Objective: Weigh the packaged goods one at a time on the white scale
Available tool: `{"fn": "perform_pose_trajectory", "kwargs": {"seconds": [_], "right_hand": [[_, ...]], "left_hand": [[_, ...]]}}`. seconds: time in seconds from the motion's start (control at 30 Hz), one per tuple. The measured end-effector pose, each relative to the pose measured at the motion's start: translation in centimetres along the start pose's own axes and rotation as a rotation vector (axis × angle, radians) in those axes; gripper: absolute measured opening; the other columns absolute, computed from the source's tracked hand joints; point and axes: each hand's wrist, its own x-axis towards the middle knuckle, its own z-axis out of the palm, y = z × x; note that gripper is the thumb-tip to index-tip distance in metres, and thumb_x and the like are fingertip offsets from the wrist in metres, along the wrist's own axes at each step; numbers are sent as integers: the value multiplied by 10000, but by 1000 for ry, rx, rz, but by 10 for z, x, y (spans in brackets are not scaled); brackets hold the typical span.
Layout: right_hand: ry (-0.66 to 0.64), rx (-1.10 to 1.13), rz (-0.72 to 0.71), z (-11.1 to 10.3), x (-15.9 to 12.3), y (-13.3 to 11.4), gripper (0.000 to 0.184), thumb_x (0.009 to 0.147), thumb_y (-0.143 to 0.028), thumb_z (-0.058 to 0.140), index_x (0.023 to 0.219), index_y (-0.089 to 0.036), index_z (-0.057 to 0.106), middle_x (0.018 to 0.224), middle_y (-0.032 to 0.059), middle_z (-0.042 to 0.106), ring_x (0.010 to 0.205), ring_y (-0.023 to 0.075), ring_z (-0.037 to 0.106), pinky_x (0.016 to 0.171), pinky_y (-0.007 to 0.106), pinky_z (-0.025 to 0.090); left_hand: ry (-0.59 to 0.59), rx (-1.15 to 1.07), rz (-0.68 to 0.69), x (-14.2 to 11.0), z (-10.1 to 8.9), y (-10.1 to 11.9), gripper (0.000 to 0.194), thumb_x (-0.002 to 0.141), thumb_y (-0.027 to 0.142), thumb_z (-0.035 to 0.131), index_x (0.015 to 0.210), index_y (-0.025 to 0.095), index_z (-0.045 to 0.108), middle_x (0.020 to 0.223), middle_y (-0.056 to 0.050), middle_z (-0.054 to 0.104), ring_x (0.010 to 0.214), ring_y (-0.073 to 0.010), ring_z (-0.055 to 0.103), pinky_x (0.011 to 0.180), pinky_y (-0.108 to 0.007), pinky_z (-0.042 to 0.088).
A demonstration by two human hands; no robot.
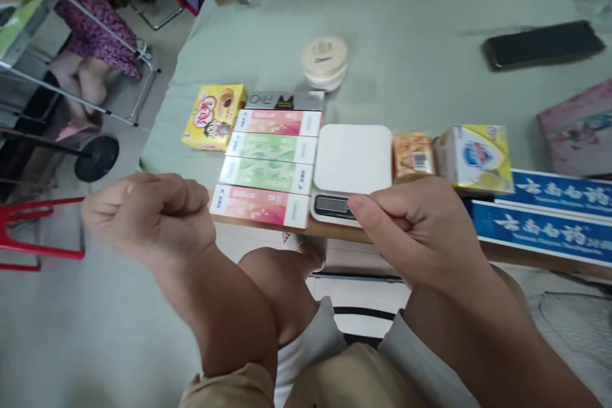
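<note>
At the left of the frame, the left hand (153, 213) is clenched in a fist, with a yellow box (213, 116) above it and pink and green cartons (268, 146) next. A white scale (352, 159) lies at centre. Right of it, the right hand (423, 229) is curled closed, thumb overlapping the scale's front edge, contact unclear, near blue cartons (542, 229).

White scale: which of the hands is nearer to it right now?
Right. The right hand overlaps the white scale at its display end in view; whether they touch is unclear. The left hand is farther off, left of the pink and green boxes.
</note>
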Motion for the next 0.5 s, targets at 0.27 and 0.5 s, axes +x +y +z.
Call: {"fn": "perform_pose_trajectory", "kwargs": {"seconds": [0.27,0.5], "right_hand": [[-90,-159,70,75,42,-10,323,877,-293,588,604,-215,434,505,-49,470,477,83,426,476,234,315],[-170,-328,-40,144,175,-8,86,912,-293,597,953,-226,631,1081,91,746,1021,252,677,922,400,519]], "left_hand": [[-54,120,-128,81,-53,-52,321,742,142,631,532,200,395,566,32,370,517,-70,381,501,-207,337],[126,90,-553,117,-63,-66,369,964,439,529,716,181,618,797,-55,625,725,-140,630,742,-255,544]]}}
